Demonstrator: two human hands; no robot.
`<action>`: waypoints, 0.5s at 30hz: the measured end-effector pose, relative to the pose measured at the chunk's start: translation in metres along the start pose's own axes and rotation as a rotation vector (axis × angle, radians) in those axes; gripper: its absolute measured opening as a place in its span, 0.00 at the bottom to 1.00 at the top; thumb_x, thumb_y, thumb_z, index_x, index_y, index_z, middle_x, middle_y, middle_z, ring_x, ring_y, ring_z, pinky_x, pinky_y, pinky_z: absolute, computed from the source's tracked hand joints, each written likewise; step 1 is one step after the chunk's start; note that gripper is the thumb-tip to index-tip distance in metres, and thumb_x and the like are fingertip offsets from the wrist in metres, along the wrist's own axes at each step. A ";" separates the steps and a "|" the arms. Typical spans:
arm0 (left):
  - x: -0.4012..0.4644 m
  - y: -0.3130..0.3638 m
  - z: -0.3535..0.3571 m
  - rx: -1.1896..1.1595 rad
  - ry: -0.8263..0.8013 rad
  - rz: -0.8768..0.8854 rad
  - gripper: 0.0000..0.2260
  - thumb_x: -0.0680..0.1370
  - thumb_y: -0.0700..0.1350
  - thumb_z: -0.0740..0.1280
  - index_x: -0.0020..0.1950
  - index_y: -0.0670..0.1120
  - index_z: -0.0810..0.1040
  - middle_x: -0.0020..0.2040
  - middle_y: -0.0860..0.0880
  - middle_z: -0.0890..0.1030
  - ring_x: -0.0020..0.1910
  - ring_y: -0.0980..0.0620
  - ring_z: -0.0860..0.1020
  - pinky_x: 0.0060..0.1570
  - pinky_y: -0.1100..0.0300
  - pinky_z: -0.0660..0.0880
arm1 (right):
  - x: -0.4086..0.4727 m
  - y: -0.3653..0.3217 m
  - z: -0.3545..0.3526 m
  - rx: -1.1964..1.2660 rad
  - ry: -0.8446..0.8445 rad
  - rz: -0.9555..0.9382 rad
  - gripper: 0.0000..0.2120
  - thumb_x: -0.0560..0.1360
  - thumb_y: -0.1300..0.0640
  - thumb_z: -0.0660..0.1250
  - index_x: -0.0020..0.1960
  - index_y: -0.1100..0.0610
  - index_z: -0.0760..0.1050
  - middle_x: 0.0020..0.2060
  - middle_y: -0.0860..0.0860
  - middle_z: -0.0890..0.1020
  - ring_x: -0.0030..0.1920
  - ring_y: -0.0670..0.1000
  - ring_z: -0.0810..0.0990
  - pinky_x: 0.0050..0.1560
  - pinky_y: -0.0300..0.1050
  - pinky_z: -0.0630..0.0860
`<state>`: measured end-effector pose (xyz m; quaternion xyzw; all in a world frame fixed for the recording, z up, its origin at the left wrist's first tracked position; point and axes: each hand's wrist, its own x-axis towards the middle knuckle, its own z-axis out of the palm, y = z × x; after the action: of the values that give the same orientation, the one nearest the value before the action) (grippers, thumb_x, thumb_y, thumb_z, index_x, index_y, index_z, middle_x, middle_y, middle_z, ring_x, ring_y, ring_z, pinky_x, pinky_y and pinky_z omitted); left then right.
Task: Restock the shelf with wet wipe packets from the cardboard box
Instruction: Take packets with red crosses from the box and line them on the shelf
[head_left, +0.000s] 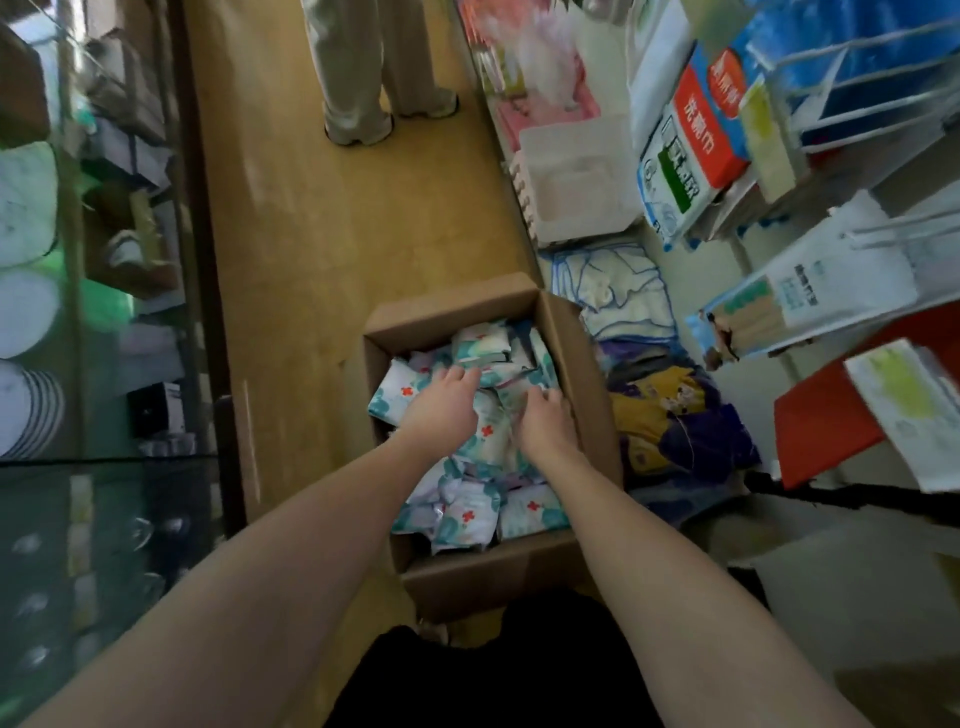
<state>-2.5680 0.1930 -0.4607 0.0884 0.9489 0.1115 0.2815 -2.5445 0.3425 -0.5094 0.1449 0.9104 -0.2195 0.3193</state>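
With both hands in the cardboard box (483, 582), left hand (444, 397) flat and open, right hand (545, 415) curling onto packets (483, 431) near the right wall, we should gather a neat stack.

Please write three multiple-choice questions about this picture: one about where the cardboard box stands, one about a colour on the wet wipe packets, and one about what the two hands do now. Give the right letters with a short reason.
1. Where does the cardboard box stand?
A. on the floor of the aisle
B. on a high shelf
C. on a glass counter

2. What colour are the crosses on the wet wipe packets?
A. black
B. red
C. yellow

3. What do the left hand and the right hand do?
A. both hang at the person's sides
B. both carry the box
C. both reach down into the box onto the packets

Answers:
1 A, the box sits on the brown floor beside the low shelf goods.
2 B, small red crosses show on the teal and white wrappers.
3 C, both hands lie on the pile inside the box.
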 end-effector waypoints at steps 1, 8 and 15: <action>0.008 0.001 0.001 0.005 -0.017 -0.002 0.25 0.77 0.38 0.62 0.74 0.44 0.62 0.69 0.43 0.68 0.68 0.41 0.65 0.61 0.49 0.69 | 0.006 0.001 0.003 0.003 -0.024 0.021 0.23 0.82 0.55 0.60 0.75 0.55 0.61 0.73 0.55 0.62 0.69 0.59 0.66 0.66 0.56 0.71; 0.045 0.001 0.009 0.064 -0.162 -0.034 0.26 0.77 0.42 0.65 0.74 0.46 0.62 0.72 0.43 0.65 0.70 0.41 0.63 0.63 0.49 0.68 | 0.030 0.003 0.010 -0.019 -0.030 -0.027 0.26 0.78 0.55 0.64 0.73 0.55 0.60 0.71 0.61 0.64 0.69 0.63 0.65 0.67 0.53 0.65; 0.059 0.008 0.011 0.189 -0.141 -0.022 0.17 0.79 0.47 0.63 0.67 0.46 0.70 0.65 0.43 0.72 0.66 0.41 0.69 0.60 0.46 0.70 | 0.031 0.001 0.018 -0.031 -0.046 -0.010 0.31 0.77 0.47 0.67 0.75 0.52 0.57 0.70 0.61 0.68 0.68 0.63 0.65 0.67 0.53 0.62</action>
<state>-2.6096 0.2163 -0.4975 0.1117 0.9339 0.0120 0.3394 -2.5586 0.3386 -0.5422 0.1301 0.9068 -0.2105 0.3414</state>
